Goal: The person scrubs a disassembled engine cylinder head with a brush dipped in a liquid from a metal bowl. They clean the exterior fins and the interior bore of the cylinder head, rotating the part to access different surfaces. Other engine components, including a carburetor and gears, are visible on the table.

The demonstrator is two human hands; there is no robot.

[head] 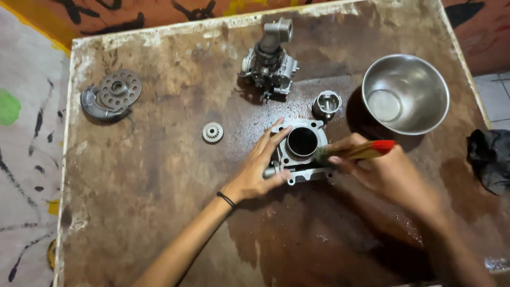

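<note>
Nearest to me, my two forearms come in from the bottom edge and meet at the middle of the surface [159, 212], a stained, wet-looking brown board with chipped pale edges. My left hand [259, 171] has a dark band at the wrist and lies flat against the left side of the engine cylinder [300, 151], fingers [272, 139] spread apart and pressed on the metal, thumb along its lower edge. My right hand [372, 169] has its fingers closed around a brush [357, 152] with a red-tipped wooden handle; the bristles touch the right side of the cylinder, just below its round bore. The cylinder sits on the surface a little right of centre.

I see open room to the left and below my left arm: a wide bare stretch runs to the left edge and down to the near edge. A small gear [212, 132] lies alone, left of the cylinder and apart from it. A toothed disc assembly [112, 95] sits close to the left edge. Beyond the cylinder stands a carburettor-like part [269, 62], and a piston [326, 103] rests just beside the cylinder's upper right. A steel bowl [431, 93] stands near the right edge, with little room between it and my right hand. A dark rag [490, 159] lies off the right edge.

Around the surface I see painted flooring with orange and pale patches on the left and top.
</note>
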